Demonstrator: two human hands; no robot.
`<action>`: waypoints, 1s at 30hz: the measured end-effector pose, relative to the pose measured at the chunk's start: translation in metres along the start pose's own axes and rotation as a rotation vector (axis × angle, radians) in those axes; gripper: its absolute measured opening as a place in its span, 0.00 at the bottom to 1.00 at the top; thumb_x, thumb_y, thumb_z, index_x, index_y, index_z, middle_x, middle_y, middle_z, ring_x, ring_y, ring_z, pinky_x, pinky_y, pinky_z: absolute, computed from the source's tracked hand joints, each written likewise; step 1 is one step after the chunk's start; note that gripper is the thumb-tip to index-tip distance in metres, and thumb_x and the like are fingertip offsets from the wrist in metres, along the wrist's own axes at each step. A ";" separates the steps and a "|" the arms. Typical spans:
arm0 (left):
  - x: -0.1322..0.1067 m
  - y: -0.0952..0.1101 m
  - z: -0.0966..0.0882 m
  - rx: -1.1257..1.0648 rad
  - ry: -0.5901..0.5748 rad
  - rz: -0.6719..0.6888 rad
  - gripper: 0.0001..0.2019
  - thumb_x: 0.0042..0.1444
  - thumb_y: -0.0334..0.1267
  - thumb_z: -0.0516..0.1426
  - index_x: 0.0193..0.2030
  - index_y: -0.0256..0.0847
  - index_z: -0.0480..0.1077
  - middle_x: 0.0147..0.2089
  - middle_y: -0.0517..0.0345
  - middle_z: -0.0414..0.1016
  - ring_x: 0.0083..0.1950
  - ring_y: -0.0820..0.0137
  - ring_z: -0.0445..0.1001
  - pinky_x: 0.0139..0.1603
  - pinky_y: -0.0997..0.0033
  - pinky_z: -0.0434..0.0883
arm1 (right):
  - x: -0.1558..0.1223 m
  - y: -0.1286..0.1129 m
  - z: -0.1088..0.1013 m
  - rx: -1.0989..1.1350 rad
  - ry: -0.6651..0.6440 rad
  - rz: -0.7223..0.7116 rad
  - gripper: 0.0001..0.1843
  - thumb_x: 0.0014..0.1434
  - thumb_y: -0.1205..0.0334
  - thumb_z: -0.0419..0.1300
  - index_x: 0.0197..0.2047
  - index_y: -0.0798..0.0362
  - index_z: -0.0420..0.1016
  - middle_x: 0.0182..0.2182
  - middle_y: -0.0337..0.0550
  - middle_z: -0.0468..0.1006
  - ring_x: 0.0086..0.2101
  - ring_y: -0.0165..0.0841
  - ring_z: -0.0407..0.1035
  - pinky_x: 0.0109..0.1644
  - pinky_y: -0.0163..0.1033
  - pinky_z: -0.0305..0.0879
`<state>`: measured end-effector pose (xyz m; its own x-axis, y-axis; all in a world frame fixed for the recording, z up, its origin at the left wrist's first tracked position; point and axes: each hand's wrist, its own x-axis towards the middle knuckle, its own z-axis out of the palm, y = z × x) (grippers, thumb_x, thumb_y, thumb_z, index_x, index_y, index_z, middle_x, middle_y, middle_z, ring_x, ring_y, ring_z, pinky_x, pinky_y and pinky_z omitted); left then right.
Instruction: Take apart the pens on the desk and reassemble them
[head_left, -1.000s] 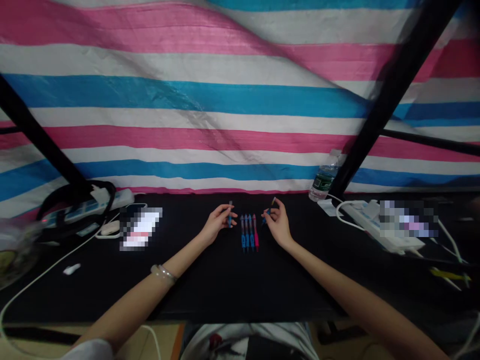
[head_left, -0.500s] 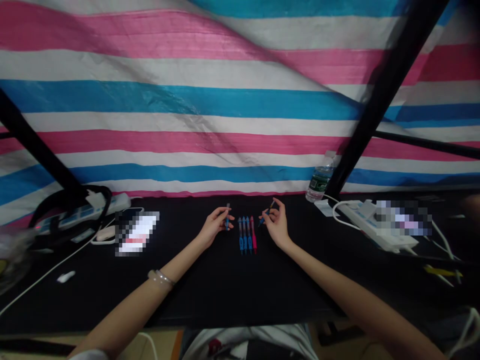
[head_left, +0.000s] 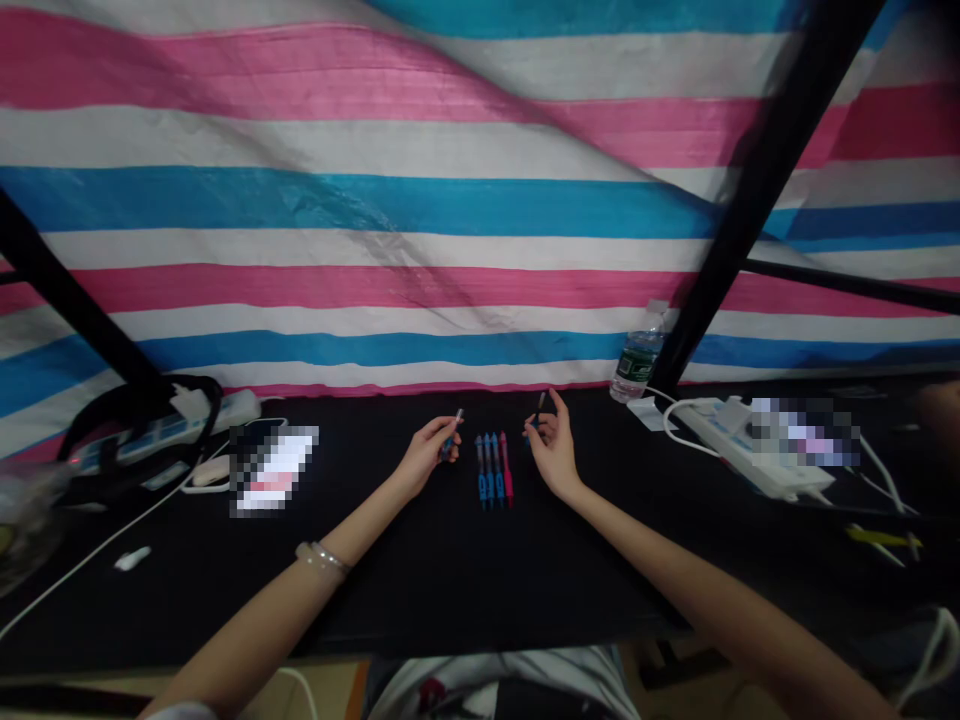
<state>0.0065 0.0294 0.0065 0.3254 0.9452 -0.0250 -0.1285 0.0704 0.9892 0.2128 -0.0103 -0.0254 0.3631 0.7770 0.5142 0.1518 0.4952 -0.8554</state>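
My left hand is closed round a blue pen part whose pale tip points up. My right hand pinches another slim blue pen part, held nearly upright, with the forefinger raised. Between the two hands a short row of pens lies on the black table: three blue ones side by side and a pink pen at the right end. A bracelet sits on my left wrist.
A water bottle stands at the back right beside a black post. White power strips and cables lie to the right, a yellow tool further right. At the left are a phone, a power strip, black headphones and a small white piece.
Both hands stayed beside the pen row. The left pen part tilted to the right, the right one rose more upright and my right forefinger lifted. The view shifted slightly.
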 end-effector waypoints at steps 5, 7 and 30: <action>0.000 0.000 0.001 0.014 0.000 -0.003 0.15 0.43 0.42 0.62 0.37 0.37 0.71 0.23 0.63 0.64 0.21 0.79 0.63 0.24 0.76 0.61 | -0.001 0.000 0.000 -0.191 0.011 -0.020 0.13 0.52 0.61 0.56 0.42 0.53 0.69 0.31 0.43 0.73 0.31 0.32 0.66 0.31 0.35 0.62; 0.000 -0.001 0.001 0.025 -0.022 0.015 0.14 0.43 0.41 0.62 0.37 0.36 0.72 0.21 0.64 0.64 0.21 0.79 0.62 0.24 0.76 0.60 | -0.001 -0.001 -0.001 -0.236 -0.026 -0.073 0.08 0.53 0.62 0.55 0.37 0.54 0.72 0.32 0.44 0.74 0.33 0.33 0.67 0.34 0.37 0.63; -0.007 0.000 0.003 0.340 -0.143 0.087 0.14 0.41 0.41 0.64 0.37 0.39 0.76 0.33 0.54 0.75 0.30 0.73 0.67 0.29 0.75 0.62 | -0.011 -0.017 0.003 -0.330 -0.350 -0.333 0.19 0.50 0.72 0.52 0.46 0.51 0.67 0.36 0.45 0.68 0.38 0.36 0.65 0.44 0.43 0.63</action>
<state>0.0070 0.0222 0.0074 0.4577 0.8873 0.0574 0.1491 -0.1402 0.9788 0.2038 -0.0261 -0.0168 -0.0699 0.7105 0.7002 0.5046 0.6307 -0.5896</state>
